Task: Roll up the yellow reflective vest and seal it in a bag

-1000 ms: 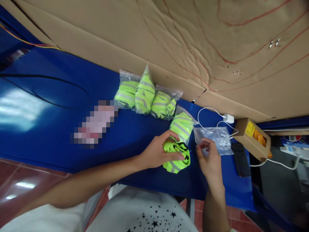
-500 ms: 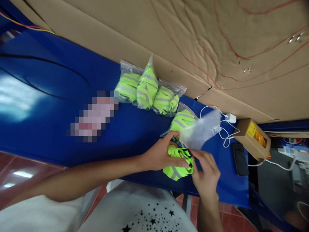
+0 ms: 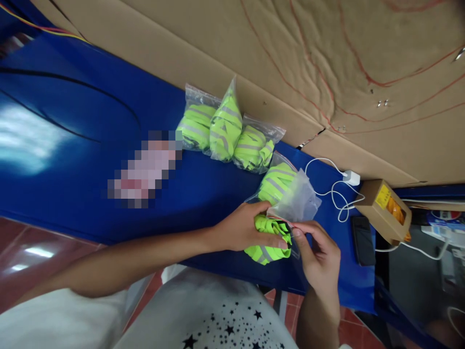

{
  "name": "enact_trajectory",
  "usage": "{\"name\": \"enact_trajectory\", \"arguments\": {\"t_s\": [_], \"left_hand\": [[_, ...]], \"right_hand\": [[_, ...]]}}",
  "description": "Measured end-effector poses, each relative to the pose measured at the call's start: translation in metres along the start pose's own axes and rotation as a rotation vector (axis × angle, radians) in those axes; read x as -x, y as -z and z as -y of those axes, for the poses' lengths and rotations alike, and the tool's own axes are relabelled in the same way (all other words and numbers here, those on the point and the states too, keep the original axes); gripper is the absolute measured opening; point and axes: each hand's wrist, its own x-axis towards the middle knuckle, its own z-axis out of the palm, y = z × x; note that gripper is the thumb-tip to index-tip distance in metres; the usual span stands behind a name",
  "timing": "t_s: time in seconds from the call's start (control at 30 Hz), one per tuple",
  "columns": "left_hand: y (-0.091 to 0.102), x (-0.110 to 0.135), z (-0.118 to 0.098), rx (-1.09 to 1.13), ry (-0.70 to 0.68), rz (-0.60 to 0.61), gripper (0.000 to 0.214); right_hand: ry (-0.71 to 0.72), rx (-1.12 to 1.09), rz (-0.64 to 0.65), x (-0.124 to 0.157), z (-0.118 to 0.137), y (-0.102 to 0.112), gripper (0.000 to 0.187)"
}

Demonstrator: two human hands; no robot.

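bundle: the rolled neon-green strap bundle [image 3: 269, 240] sits in the left hand [image 3: 238, 228], low over the near edge of the blue table [image 3: 90, 145].
left hand: fingers clamped round the bundle, thumb on top.
clear bag [image 3: 298, 201]: raised just above the bundle, its mouth touching the bundle's right end.
right hand [image 3: 321, 259]: thumb and forefinger pinched together on the bag's lower rim.
change: a second ago the bag lay flat on the table beyond the right hand. now it is lifted and brought across to the bundle, which has barely moved.
beyond the hands: one bagged bundle [image 3: 278, 180] just behind the clear bag, and three more [image 3: 225, 131] farther off.
right of the right hand: charger cable [image 3: 337, 194], phone [image 3: 361, 233], small carton [image 3: 385, 208].
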Motion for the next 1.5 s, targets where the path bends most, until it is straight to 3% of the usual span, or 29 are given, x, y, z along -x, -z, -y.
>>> {"name": "enact_trajectory", "arguments": {"t_s": [0.1, 0.23, 0.37, 0.47, 0.53, 0.6, 0.67, 0.73, 0.83, 0.9, 1.0, 1.17, 1.33, 1.5], "left_hand": [[0.003, -0.004, 0.003, -0.101, 0.036, -0.005, 0.056], [0.004, -0.008, 0.013, -0.167, 0.075, 0.013, 0.061], [0.001, -0.01, 0.021, -0.06, 0.018, -0.054, 0.057], [-0.001, -0.009, 0.021, 0.13, -0.015, -0.121, 0.058], [-0.001, -0.009, 0.02, 0.273, -0.052, -0.159, 0.061], [-0.001, -0.007, 0.02, 0.345, -0.095, -0.206, 0.065], [-0.002, -0.005, 0.023, 0.36, -0.143, -0.237, 0.069], [-0.004, -0.003, 0.028, 0.378, -0.188, -0.204, 0.076], [-0.008, 0.001, 0.033, 0.402, -0.292, -0.138, 0.079], [-0.009, 0.002, 0.033, 0.391, -0.388, -0.159, 0.064], [-0.008, 0.0, 0.027, 0.336, -0.458, -0.27, 0.036], [-0.008, -0.003, 0.022, 0.277, -0.449, -0.453, 0.02], [-0.012, 0.0, 0.016, 0.42, -0.509, -0.401, 0.011], [-0.01, 0.006, 0.01, 0.505, -0.516, -0.341, 0.02]], "right_hand": [[0.045, 0.007, -0.044, 0.003, 0.005, -0.005, 0.018], [0.221, 0.067, 0.01, 0.006, 0.014, -0.011, 0.031], [0.337, 0.128, 0.012, 0.008, 0.018, -0.009, 0.042], [0.407, 0.117, -0.052, 0.015, 0.013, -0.006, 0.04], [0.351, 0.04, -0.152, 0.022, 0.006, -0.01, 0.027], [0.164, -0.07, -0.185, 0.031, -0.003, -0.02, 0.018], [-0.045, -0.211, -0.098, 0.04, -0.01, -0.034, 0.038], [-0.131, -0.371, -0.005, 0.045, -0.013, -0.05, 0.054], [-0.113, -0.504, -0.04, 0.045, -0.01, -0.068, 0.042], [-0.12, -0.497, -0.093, 0.037, -0.005, -0.073, 0.036], [-0.17, -0.504, -0.094, 0.018, 0.003, -0.073, 0.032], [-0.266, -0.572, -0.1, -0.008, 0.011, -0.083, 0.031], [-0.384, -0.746, -0.154, -0.008, 0.012, -0.101, 0.036], [-0.306, -0.83, 0.001, -0.004, 0.017, -0.099, 0.055]]}}
